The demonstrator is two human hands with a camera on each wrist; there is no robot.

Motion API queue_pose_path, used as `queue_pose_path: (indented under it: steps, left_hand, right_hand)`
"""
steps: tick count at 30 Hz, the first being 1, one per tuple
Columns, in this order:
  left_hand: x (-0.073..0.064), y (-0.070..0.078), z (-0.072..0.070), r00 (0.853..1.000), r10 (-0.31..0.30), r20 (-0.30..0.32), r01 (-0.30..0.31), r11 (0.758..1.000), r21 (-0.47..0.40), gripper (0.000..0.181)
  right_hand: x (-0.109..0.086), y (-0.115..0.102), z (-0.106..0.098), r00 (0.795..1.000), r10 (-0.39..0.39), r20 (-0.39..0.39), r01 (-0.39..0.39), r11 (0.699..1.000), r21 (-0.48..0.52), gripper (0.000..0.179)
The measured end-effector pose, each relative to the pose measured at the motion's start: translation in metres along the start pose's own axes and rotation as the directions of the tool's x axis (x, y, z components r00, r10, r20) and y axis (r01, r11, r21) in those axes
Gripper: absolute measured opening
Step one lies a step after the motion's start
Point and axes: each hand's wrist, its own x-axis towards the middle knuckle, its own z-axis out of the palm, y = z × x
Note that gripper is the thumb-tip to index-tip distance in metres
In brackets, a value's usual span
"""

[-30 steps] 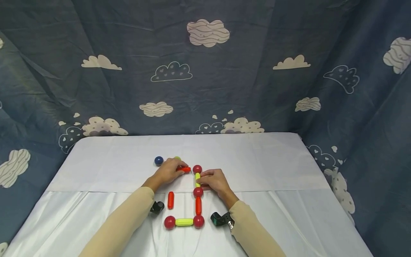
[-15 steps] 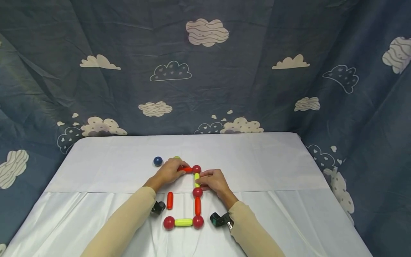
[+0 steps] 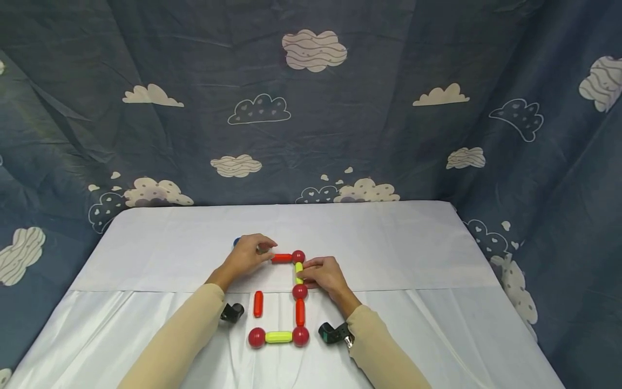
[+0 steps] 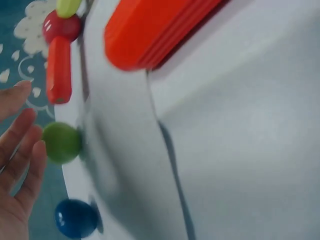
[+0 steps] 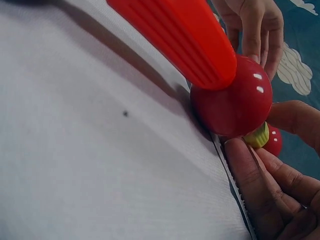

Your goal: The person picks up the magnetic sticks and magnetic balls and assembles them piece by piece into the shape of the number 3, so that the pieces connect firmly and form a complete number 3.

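Red balls and magnetic-looking sticks form a bent chain on the table. My right hand [image 3: 324, 276] pinches its upper yellow-green stick [image 3: 298, 273], between the top red ball [image 3: 298, 256] and the middle red ball [image 3: 299, 292]. From the top ball a red stick [image 3: 282, 259] points left, one end free. My left hand [image 3: 247, 258] is off that stick, its fingers spread beside a green ball [image 4: 61, 142]; whether they touch it I cannot tell. A blue ball [image 4: 76, 218] lies close by, mostly hidden behind the hand in the head view.
A loose red stick [image 3: 258, 304] lies inside the bend. Below, another red stick [image 3: 300, 312] leads to a corner red ball [image 3: 301, 336], then a yellow-green stick [image 3: 279, 337] and an end red ball [image 3: 257, 337]. White cloth [image 3: 413, 254] covers the table; a cloud-print curtain [image 3: 369, 135] hangs behind.
My left hand brought the red stick rightward against the top red ball, let it go, and moved left toward the green ball. The right hand has stayed in place.
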Motion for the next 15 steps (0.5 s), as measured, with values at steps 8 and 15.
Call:
queue_pose_path:
  steps: [8,15]
  left_hand:
    - [-0.003,-0.014,-0.002,0.985,-0.021,-0.174,0.012,0.998,-0.058,0.026]
    - [-0.001,-0.019,0.002,0.983,-0.095,-0.155,0.088,0.995,-0.046,0.035]
  right_hand:
    - [0.0,-0.001,-0.001,1.0,-0.007,-0.008,0.006,1.0,-0.023,0.026]
    - [0.0,0.0,0.0,1.0,0.004,-0.009,-0.004,1.0,-0.021,0.027]
